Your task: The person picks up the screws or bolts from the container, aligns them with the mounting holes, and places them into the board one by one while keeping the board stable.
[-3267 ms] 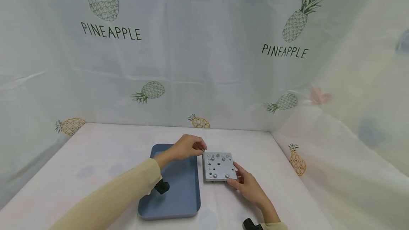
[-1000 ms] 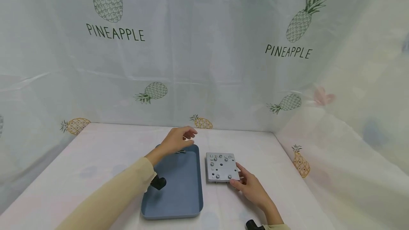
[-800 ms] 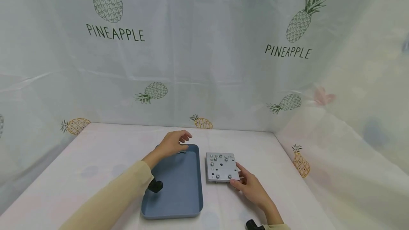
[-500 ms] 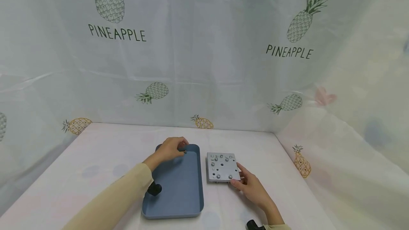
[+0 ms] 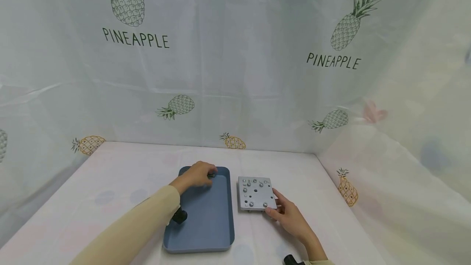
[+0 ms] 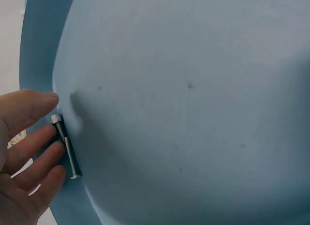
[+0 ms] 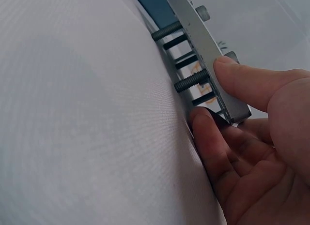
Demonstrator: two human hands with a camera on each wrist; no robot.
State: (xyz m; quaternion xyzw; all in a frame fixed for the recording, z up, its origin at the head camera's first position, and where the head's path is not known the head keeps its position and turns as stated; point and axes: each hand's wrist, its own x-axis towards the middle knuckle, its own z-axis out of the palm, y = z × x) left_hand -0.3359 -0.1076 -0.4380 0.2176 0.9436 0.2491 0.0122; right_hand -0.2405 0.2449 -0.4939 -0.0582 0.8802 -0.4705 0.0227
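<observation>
Metal plate (image 5: 256, 196) lies on the white table (image 5: 312, 183), just right of a blue tray (image 5: 200, 228) and apart from it. The right hand (image 5: 292, 218) holds the plate at its near right corner, a narrow grip with the thumb pressed on the upper face and fingers tucked beneath the edge. Round screw heads (image 5: 252, 204) dot the top among small open holes; from below, threaded shafts (image 7: 193, 81) stick out toward the cloth. Small marks run along the plate's far and left sides, too tiny to read. The left hand (image 5: 198, 174) reaches into the far end of the tray, its thumb and fingers spread apart in a fairly wide gap. Beside the fingertips, thin metal bolts (image 6: 71, 156) lie against the tray's far wall — whether the fingers touch them I cannot tell. Both forearms wear pale yellow sleeves (image 5: 140, 224), with a black device (image 5: 179, 216) at the left wrist and another at the right. The plainest writing is on the pale curtain (image 5: 239, 52) behind the table: the word PINEAPPLE (image 5: 136, 38) in dark hand-drawn capitals at the left, and the same word again at the right — each under a green pineapple drawing (image 5: 127, 5). Smaller pineapples in green and orange (image 5: 235, 142) are printed lower down.
</observation>
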